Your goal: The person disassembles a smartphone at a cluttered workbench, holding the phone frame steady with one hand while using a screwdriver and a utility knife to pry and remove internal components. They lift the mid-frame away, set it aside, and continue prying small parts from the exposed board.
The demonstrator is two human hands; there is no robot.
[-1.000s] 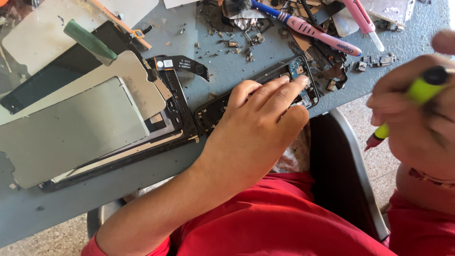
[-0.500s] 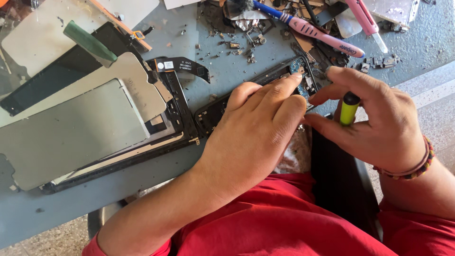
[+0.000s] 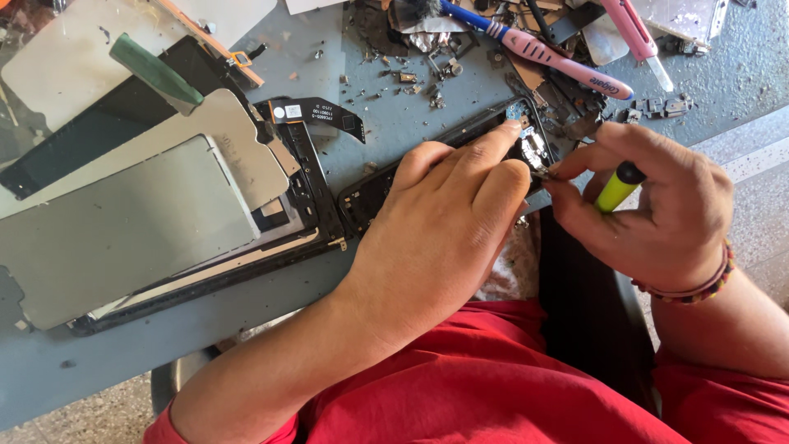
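A black device frame lies along the front edge of the blue-grey table. My left hand presses down on it, the index finger stretched toward the small blue board at its right end. My right hand is closed around a screwdriver with a yellow-green and black handle. Its tip sits by the frame's right end, just past my left fingertips. The tip itself is mostly hidden by my fingers.
A grey metal back plate sits in another black frame at the left. A green-handled tool, a pink toothbrush, a pink pen-like tool and several loose small parts lie at the back.
My right hand has come in from the right edge and down to the frame's right end with the screwdriver. My left hand stays pressed on the frame.
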